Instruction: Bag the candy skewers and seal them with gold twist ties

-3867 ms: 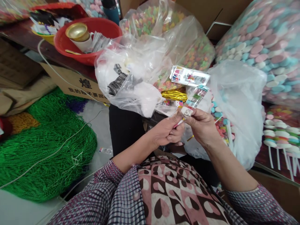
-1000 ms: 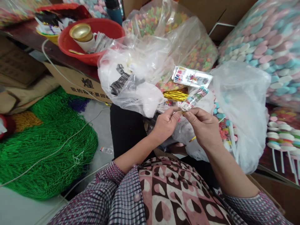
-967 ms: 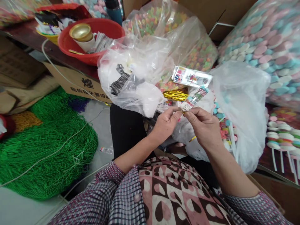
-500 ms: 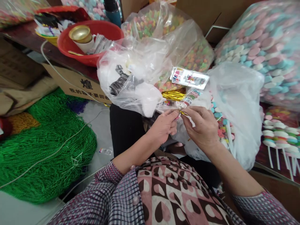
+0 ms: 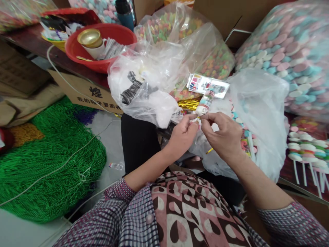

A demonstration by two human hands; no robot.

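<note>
A small clear printed bag of candy (image 5: 205,102) points up and away from my fingertips, its gathered neck towards me. My left hand (image 5: 183,134) is closed, thumb and forefinger pinching that neck. Close beside it my right hand (image 5: 224,134) pinches a gold twist tie at the same neck; one gold end (image 5: 209,150) shows below the fingers. Just behind the hands lies a bundle of gold twist ties (image 5: 189,104). A stack of flat printed bags (image 5: 218,88) rests beyond the candy bag.
At left stand a red basin (image 5: 74,51) and green braided cords (image 5: 51,161). A plastic bag (image 5: 164,106) holds dark ties. Large bags of gummy candy (image 5: 216,61) and marshmallows (image 5: 285,51) are behind. Marshmallow sticks (image 5: 308,151) lie at right.
The candy bag has tilted more upright, and its neck has shifted slightly. My right hand has turned at the neck, and the gold tie's end now hangs below my fingers.
</note>
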